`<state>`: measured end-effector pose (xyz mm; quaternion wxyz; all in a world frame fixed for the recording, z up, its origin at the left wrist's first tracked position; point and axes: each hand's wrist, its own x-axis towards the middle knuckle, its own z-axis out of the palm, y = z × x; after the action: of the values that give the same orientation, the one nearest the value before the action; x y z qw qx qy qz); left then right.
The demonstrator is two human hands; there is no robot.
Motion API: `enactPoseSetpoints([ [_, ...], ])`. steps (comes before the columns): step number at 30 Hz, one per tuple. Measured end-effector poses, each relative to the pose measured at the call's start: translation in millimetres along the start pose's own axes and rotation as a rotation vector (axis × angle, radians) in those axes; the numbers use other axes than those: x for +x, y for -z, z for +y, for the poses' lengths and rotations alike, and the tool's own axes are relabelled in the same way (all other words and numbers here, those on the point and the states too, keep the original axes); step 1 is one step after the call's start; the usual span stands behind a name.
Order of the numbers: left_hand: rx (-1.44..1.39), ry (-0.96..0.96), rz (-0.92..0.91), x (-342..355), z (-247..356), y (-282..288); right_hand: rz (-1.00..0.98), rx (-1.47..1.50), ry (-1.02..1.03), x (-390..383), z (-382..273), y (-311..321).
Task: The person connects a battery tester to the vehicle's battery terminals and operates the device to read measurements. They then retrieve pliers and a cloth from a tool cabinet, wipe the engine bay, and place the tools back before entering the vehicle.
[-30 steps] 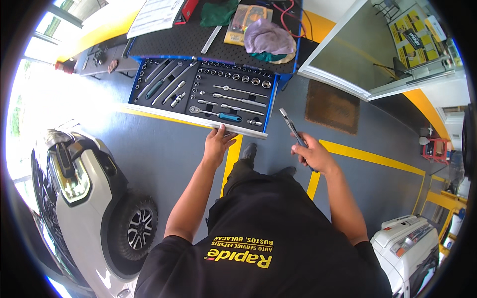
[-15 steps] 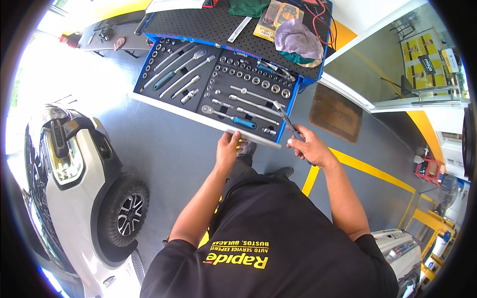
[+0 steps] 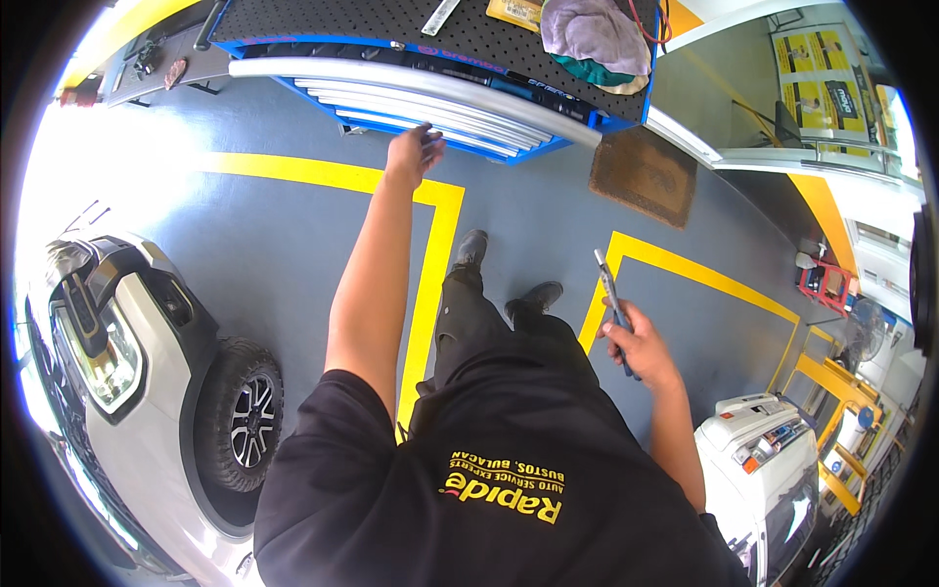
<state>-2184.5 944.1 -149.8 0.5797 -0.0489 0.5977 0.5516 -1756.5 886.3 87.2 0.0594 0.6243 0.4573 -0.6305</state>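
My left hand (image 3: 416,155) reaches forward to just below the drawers of a blue tool cabinet (image 3: 543,152). Its fingers look apart and hold nothing. Above it runs the silver front edge of the top drawer (image 3: 421,90), standing a little out from the cabinet; only a narrow dark strip of the inside shows. My right hand (image 3: 636,340) is closed around a slim hand tool (image 3: 608,279) with a silver end and a dark handle, held over the floor with the silver end pointing away from me. The tool's exact kind is unclear.
A purple cloth (image 3: 590,39) lies on the perforated cabinet top. A brown doormat (image 3: 644,181) is right of the cabinet, by a glass door. At left stands a light-coloured vehicle (image 3: 161,362); a white vehicle (image 3: 748,440) is at lower right. Yellow lines (image 3: 445,245) mark the floor.
The top drawer, pulled out with its sockets and ratchets showing, has slid almost fully in. My left hand has moved forward and off the drawer edge; my right hand has drawn back with the tool.
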Motion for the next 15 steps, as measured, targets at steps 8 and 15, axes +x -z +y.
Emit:
enactPoseSetpoints([
  [8,-0.549,-0.036,-0.068,51.2,12.2,-49.7,-0.053,-0.119,-0.022,6.6,-0.5,-31.3],
  [15,-0.512,-0.073,0.029,19.8,-46.8,-8.9,-0.096,-0.191,-0.032,28.4,-26.4,-44.6],
])
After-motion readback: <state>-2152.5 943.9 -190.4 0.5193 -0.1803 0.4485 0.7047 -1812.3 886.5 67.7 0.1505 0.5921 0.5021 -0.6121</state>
